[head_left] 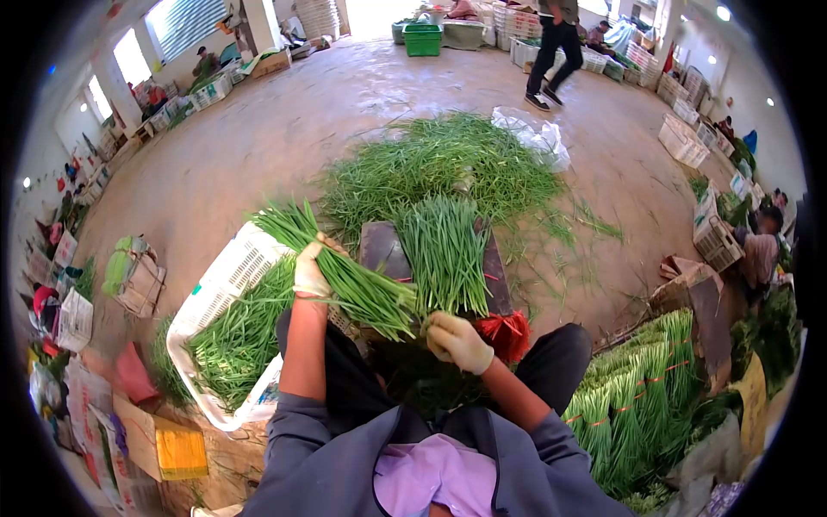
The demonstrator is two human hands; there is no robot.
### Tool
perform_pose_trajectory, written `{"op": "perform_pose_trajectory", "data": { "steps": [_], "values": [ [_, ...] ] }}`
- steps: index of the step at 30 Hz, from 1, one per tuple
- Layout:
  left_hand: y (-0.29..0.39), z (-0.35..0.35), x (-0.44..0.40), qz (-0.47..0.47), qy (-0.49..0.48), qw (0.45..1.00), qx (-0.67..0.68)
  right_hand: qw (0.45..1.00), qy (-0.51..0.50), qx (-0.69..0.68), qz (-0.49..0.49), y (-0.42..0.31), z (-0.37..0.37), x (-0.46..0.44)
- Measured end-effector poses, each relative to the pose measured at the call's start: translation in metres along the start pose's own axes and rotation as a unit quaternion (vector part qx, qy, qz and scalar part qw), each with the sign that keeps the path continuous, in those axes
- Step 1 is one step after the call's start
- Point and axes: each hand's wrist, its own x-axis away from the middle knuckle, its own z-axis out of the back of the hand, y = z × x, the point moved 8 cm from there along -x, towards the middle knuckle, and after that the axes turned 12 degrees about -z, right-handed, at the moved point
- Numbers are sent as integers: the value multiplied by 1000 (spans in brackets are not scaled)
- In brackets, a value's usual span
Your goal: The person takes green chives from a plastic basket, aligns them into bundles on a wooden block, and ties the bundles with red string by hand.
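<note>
My left hand (312, 274), in a pale glove, is wrapped round a bunch of garlic chives (366, 297), its leafy tips up left and its pale ends towards my right hand. My right hand (458, 341), also gloved, is closed in a pinch beside those ends; what its fingers hold is too small to make out. Just ahead, a flat pile of chives (444, 254) lies on a dark board (385, 250). A bundle of red ties (503, 334) hangs at the board's near right corner. The white basket (179, 343) by my left arm holds loose chives.
Beyond the board, a heap of loose greens (431, 159) covers the floor beside a white plastic bag (538, 140). Bundles of tied chives (633, 401) stand at my right. A cardboard box (142, 431) sits at lower left. A person (558, 47) walks at the back.
</note>
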Motion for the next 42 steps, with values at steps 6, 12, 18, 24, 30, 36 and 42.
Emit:
{"op": "perform_pose_trajectory", "data": {
  "steps": [6, 12, 18, 24, 30, 36, 42],
  "values": [
    [-4, 31, -18, -74, 88, 986, -122, 837, 200, 441, 256, -78, -61, -27],
    [-4, 42, -13, -52, 127, 981, -137, 686, 179, 619, 337, -58, -86, -99],
    [46, 55, -21, -113, 194, 971, -76, 776, -132, 612, 76, 81, -64, -57],
    [50, 39, -14, -91, 144, 981, -96, 877, -49, 466, 107, 26, -41, -61],
    [27, 34, -16, -77, 82, 989, -92, 789, 212, 519, 249, -70, -63, -76],
    [13, 52, -18, -79, 123, 980, -138, 691, 169, 652, 262, -29, -69, -89],
    [35, 46, -12, -74, 175, 980, -66, 671, -152, 717, -113, 93, -17, -44]
  ]
}}
